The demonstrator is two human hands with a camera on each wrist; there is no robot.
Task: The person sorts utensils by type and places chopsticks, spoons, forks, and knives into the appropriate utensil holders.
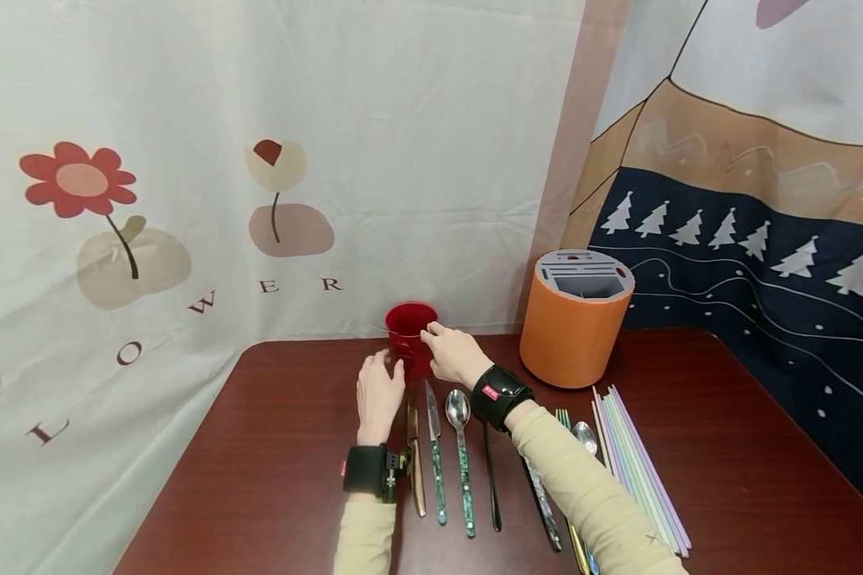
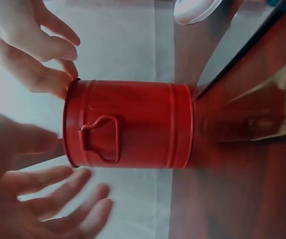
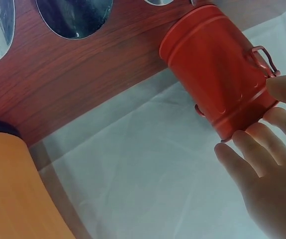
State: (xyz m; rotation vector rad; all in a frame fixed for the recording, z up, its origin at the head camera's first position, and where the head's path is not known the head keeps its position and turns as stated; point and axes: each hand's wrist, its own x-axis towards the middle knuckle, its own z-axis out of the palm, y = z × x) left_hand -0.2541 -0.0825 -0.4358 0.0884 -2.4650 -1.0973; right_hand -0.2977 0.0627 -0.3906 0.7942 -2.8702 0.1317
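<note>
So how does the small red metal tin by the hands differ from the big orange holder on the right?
The red ribbed metal tin is smaller and plainly open-topped, with a wire handle on its side; the orange cylindrical holder is wider, smooth-walled, and capped by a grey slotted insert. The right hand touches the tin's rim, while the holder stands untouched. Both stand upright on the dark wooden table.

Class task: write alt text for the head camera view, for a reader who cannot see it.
Two hands meet at a red metal cup at the back of a dark wooden table: the right hand touches its rim, the left hand is open beside it. Cutlery and pastel straws lie in front, an orange holder stands to the right.
</note>
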